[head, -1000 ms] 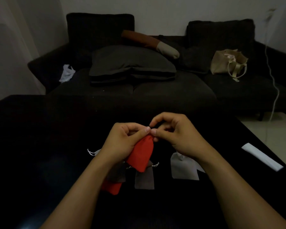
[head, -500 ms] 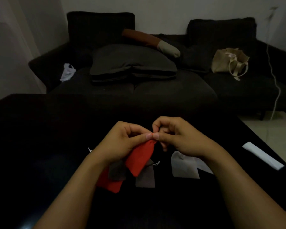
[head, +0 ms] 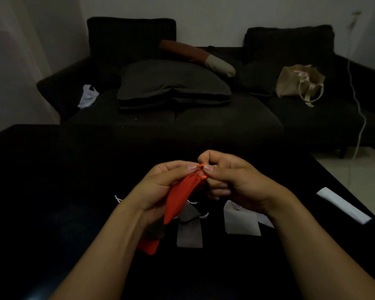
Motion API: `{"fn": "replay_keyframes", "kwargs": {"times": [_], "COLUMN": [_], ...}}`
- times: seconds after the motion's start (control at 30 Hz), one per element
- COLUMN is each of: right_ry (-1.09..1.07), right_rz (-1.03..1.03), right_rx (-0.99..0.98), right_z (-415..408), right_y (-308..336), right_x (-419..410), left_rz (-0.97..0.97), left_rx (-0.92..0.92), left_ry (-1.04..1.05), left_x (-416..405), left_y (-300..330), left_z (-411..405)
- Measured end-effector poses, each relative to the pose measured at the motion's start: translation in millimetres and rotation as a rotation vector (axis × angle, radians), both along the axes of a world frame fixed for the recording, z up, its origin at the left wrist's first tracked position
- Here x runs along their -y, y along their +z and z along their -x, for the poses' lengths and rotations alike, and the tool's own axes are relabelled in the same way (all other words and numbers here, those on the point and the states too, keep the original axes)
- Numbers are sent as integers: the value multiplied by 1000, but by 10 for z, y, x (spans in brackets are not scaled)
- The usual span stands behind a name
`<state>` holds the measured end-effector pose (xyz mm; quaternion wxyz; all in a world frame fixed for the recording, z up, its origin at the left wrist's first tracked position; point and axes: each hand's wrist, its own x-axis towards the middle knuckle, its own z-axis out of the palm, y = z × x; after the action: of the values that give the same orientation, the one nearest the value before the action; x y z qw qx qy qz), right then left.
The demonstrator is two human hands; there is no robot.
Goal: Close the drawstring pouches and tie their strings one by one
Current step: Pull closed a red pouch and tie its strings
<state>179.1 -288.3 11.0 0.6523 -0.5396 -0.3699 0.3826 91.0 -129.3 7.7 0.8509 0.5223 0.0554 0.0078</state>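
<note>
Held above the middle of the dark table [head: 52, 191], toward its near edge: red pouch [head: 180, 198], neck gathered. Left hand [head: 160, 187] curled round the pouch's upper part, thumb and forefinger pinching at the neck. Right hand [head: 232, 180] pinching the orange string [head: 200, 165] right at the mouth, fingers tightly bunched. Likely mid-tie.

Risks, judged from here: short, thin string slipping from the right fingertips (dim light, little cord showing), leaving the knot loose. Neck reopening if the left pinch eases before the knot cinches. Lying below on the table: a grey pouch [head: 189, 231], a white pouch [head: 240, 221] and a second red pouch [head: 148, 246], close enough to be dragged by a forearm.
</note>
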Motion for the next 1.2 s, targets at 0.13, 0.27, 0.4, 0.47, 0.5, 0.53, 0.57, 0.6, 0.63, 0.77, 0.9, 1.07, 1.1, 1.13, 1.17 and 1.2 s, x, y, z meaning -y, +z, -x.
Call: {"fn": "replay_keyframes", "kwargs": {"times": [0.13, 0.27, 0.4, 0.47, 0.5, 0.53, 0.57, 0.6, 0.63, 0.77, 0.9, 1.07, 1.1, 1.13, 1.17, 1.2], "right_ry": [-10, -100, -300, -354, -371, -389, -408, -425, -435, -433, -492, -444, -464, -490, -514, -531], "right_rz": [-5, -1, 88, 182, 219, 248, 269, 281, 283, 262, 240, 137, 136, 140, 141, 139], "right_rx": [21, 128, 267, 392, 454, 528, 619, 718, 807, 1041, 843, 402, 350, 313, 286, 268], "right_z": [3, 4, -62, -89, -97, -96, -85, -69, -48, 8, -14, 11, 13, 12, 10, 8], "right_y": [16, 24, 33, 71, 93, 116, 140, 161, 173, 153, 120, 69, 63, 60, 54, 50], "right_x": [9, 14, 67, 115, 132, 145, 141, 129, 104, -15, 22, 55, 44, 32, 20, 12], "left_rz": [29, 91, 17, -67, -124, -197, -279, -363, -447, -637, -627, -464, -445, -432, -431, -445], "left_rx": [-26, -39, -20, 11, 31, 52, 77, 104, 129, 160, 150, 182, 195, 207, 218, 229], "left_ry": [28, 109, 200, 274, 307, 333, 354, 369, 373, 233, 81, 79, 93, 114, 142, 173], "left_x": [16, 33, -32, -61, -75, -84, -86, -85, -84, -65, -97, -84, -72, -60, -51, -40], "left_y": [-35, -24, -6, -13, -20, -30, -39, -51, -63, -76, -63, -35, -44, -55, -73, -90], "left_z": [-29, -56, -64, -73, -77, -79, -78, -81, -80, -49, -20, -35, -45, -58, -68, -78]}}
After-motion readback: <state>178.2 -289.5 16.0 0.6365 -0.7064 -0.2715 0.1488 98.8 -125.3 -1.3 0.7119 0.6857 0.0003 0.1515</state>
